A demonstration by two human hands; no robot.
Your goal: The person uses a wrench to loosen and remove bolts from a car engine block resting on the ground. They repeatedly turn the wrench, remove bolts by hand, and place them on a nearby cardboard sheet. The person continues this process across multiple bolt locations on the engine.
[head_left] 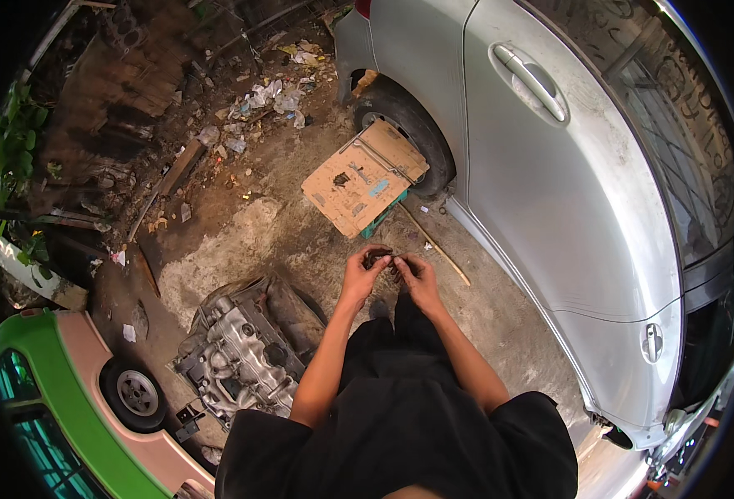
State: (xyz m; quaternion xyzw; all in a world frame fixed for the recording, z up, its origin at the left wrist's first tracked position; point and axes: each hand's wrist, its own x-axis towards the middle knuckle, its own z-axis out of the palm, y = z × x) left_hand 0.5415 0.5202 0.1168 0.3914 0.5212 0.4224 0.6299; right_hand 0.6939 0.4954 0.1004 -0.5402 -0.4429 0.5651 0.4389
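Observation:
Both hands meet in front of my body, above the ground. My left hand is closed, its thumb and fingers pinched around something small and dark that I cannot make out. Close against it, my right hand is closed too, with its fingertips on or near the same dark thing. Just beyond the hands, a flattened piece of cardboard rests tilted on a green stool. A thin metal rod, perhaps a tool handle, lies across the cardboard.
A silver car stands along the right, its tyre beside the cardboard. A wooden stick lies on the ground. At the lower left are a car engine and a green and pink vehicle. Litter covers the far ground.

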